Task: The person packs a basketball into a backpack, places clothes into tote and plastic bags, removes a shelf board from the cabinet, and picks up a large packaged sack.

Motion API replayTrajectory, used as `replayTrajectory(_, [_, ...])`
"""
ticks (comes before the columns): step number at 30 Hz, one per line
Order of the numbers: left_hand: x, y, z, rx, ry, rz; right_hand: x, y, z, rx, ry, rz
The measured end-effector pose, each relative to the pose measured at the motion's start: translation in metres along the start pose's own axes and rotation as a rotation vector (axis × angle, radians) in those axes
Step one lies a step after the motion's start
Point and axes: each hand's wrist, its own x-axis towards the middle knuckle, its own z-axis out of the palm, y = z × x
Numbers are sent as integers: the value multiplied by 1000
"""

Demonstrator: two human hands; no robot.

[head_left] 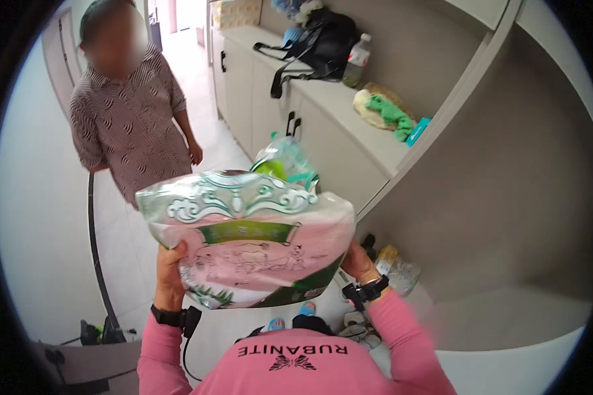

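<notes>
A large printed plastic bag (244, 247) is held up in front of my chest, wide and slightly tilted. It is partly see-through, with white and green scrollwork along the top, a green banner, and pink and white areas below. My left hand (171, 266) grips its left edge, thumb on the front face. At the opposite edge, my right hand (359, 263) is closed on the bag, its fingers partly hidden behind the plastic. What is inside the bag, if anything, I cannot make out. Black bands with small devices are on both wrists.
Another person (135, 112) stands at the left. Along the right runs a cabinet (336, 118) bearing a black bag (326, 46), a bottle (357, 62) and a green cloth (390, 115). Behind my bag is a clear bag with green items (283, 161). Clutter (402, 273) lies low at right.
</notes>
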Motion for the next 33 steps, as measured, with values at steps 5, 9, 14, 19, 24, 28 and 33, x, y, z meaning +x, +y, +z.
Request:
replayTrajectory(5, [45, 12, 16, -174, 62, 62, 6, -20, -18, -87, 136, -285])
replayTrajectory(9, [83, 10, 36, -381, -13, 91, 9, 37, -36, -16, 108, -285])
replayTrajectory(14, [149, 6, 91, -495, -138, 64, 68, -8, 15, 278, -189, -236])
replayTrajectory(19, [215, -20, 111, -587, -220, 49, 103, -83, 46, -10, -264, -471])
replayTrajectory(24, [209, 32, 134, -369, -155, 203, 93, -115, 25, -947, 65, -297])
replayTrajectory(28, [220, 67, 127, -143, -14, 471, 96, -159, 14, -1386, 461, -659])
replayTrajectory(33, [268, 91, 111, -270, -25, 426, 175, -233, 36, -1803, 900, -705])
